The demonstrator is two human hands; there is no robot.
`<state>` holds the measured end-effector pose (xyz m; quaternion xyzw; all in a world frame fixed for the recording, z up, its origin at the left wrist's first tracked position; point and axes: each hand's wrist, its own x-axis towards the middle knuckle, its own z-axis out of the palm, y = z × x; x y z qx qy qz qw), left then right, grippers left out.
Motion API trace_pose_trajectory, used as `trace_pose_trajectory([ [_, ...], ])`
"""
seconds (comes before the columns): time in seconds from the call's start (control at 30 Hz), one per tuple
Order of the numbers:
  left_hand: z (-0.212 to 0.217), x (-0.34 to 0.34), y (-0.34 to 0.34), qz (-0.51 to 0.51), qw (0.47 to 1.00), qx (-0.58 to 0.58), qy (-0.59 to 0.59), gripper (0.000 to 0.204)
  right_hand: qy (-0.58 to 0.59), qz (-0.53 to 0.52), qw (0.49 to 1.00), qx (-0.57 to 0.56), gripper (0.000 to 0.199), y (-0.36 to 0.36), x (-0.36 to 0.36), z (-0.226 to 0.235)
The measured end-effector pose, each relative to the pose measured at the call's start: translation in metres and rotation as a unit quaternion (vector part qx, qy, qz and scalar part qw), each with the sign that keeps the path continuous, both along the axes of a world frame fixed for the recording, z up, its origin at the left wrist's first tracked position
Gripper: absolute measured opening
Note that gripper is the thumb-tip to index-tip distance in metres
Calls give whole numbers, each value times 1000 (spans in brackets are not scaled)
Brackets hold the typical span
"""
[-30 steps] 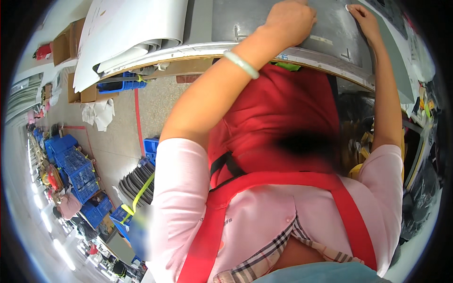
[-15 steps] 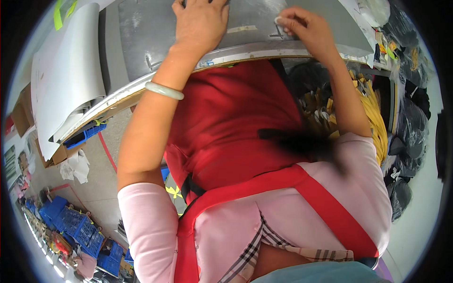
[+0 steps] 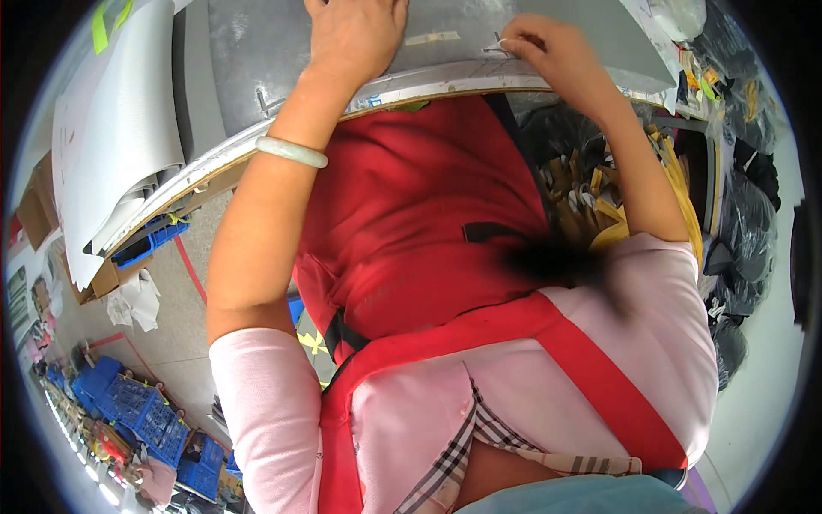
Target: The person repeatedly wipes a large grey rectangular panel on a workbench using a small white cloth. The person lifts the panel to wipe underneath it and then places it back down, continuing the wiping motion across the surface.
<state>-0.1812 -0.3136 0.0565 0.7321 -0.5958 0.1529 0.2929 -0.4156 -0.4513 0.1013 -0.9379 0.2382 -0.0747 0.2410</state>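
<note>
My left hand rests palm down on a grey sheet that covers the worktable; the upper picture edge cuts off its fingertips, and the fingers look spread. A pale bangle circles that wrist. To its right, my right hand is closed in a pinch just above the sheet, beside a small dark corner mark. Whatever the pinch holds is too small or hidden to make out. Between the hands a beige strip of tape is stuck to the sheet. Another dark corner mark lies near the table edge, left of my left forearm.
Large curled white sheets overhang the table's left end. The table's pale front edge curves before my red apron. Below right are yellow-brown strips and dark plastic-wrapped bundles. Blue crates stand on the floor at lower left.
My left hand has shifted slightly up and left, its fingertips leaving the picture. My right hand has moved slightly left, its pinch now at the dark corner mark. The view has shifted a little.
</note>
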Motion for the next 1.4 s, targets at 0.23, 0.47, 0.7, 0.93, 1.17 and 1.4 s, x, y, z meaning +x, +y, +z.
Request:
trace_pose_trajectory([
  [0.23, 0, -2, 0, -7, 1000, -4, 10, 22, -66, -133, 979, 142, 15, 14, 8, -2],
  [0.47, 2, -1, 2, -6, 1000, -4, 15, 22, -20, -56, 984, 166, 14, -3, 15, 16],
  [0.7, -10, 6, -2, 20, 998, 64, 18, 36, -126, -113, 981, 93, 17, -62, 80, 7],
  [0.93, -7, 1, -1, 41, 996, 85, 3, 35, -134, -15, 986, -99, 21, -118, 132, -12],
  [1.17, -7, 1, 0, 40, 996, 84, 10, 36, -123, 56, 972, -191, 21, -122, 157, -20],
  [1.4, -9, 5, 1, 46, 995, 90, 22, 37, -48, -102, 993, 25, 17, -140, 155, -16],
])
